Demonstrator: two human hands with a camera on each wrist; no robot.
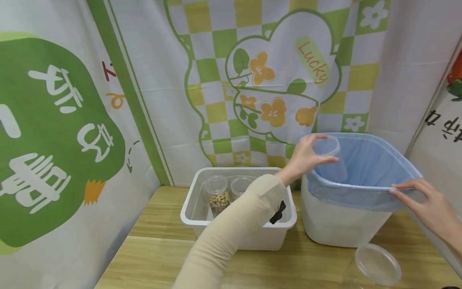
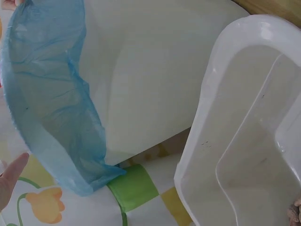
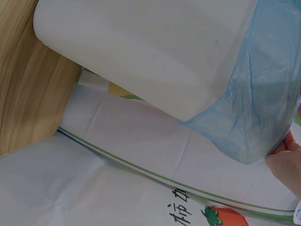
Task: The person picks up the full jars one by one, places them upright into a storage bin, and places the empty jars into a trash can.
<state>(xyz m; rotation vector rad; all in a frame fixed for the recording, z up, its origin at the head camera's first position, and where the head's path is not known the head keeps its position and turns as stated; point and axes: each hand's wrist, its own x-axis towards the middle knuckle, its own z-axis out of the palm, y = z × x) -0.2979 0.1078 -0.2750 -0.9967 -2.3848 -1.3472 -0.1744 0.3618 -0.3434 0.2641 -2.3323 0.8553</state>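
At the left side of a white trash bin [image 1: 343,224], my left hand [image 1: 306,154] holds a clear plastic jar [image 1: 333,166] near its rim between thumb and fingers. The jar's lower part hangs inside the bin's mouth, and nothing can be seen in it. A blue trash bag [image 1: 375,160] lines the bin and folds over its rim. On the right, the thumb and fingers of my right hand [image 1: 431,204] pinch the bagged rim. In the left wrist view only part of my left hand [image 2: 11,181] shows, beside the bag [image 2: 51,94].
Left of the bin stands a white plastic tub [image 1: 252,237], holding a jar of nuts [image 1: 219,200], another lidded jar [image 1: 241,185] and a black item [image 1: 278,212]. Another clear jar [image 1: 377,265] stands at the wooden table's [image 1: 151,249] front right. Printed cloth [image 1: 216,60] hangs behind.
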